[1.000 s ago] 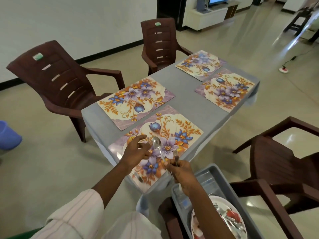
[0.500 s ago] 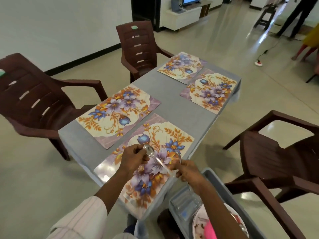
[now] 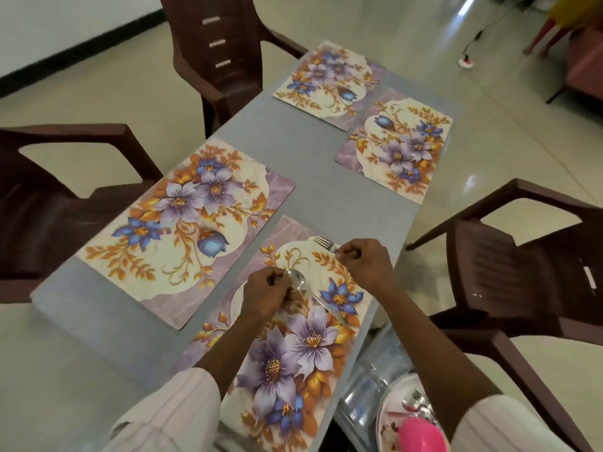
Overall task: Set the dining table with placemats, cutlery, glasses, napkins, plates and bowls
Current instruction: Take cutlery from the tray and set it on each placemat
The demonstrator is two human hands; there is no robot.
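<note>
Cutlery is being laid at the nearest setting. The spoon [image 3: 300, 283] is pinched at its bowl end by the left hand [image 3: 266, 296], fingers curled round it, over the middle of the nearest placemat [image 3: 287, 360]. Its handle runs back towards the right, and whether the tip touches the mat cannot be told. The fork [image 3: 326, 244] is gripped by its handle in the right hand [image 3: 365, 264], tines pointing away, above the mat's far right corner, close to the edge of the table [image 3: 326, 197].

For the step to be done well, both pieces should be lowered flat, not dropped, and set parallel. The pale centre of the mat should be left free for a plate (a plate [image 3: 390, 419], spare cutlery [image 3: 414, 402] and a pink bowl [image 3: 421, 435] are seen in the bin [image 3: 359, 393] at lower right). Since the spoon is held at its bowl, the handle is best brought down first and the bowl released last. The fork should be kept wholly on the mat, because a piece overhanging the near table edge could be knocked off. No cutlery is seen on the other three placemats [image 3: 182, 230], so the same layout would be repeated there.
</note>
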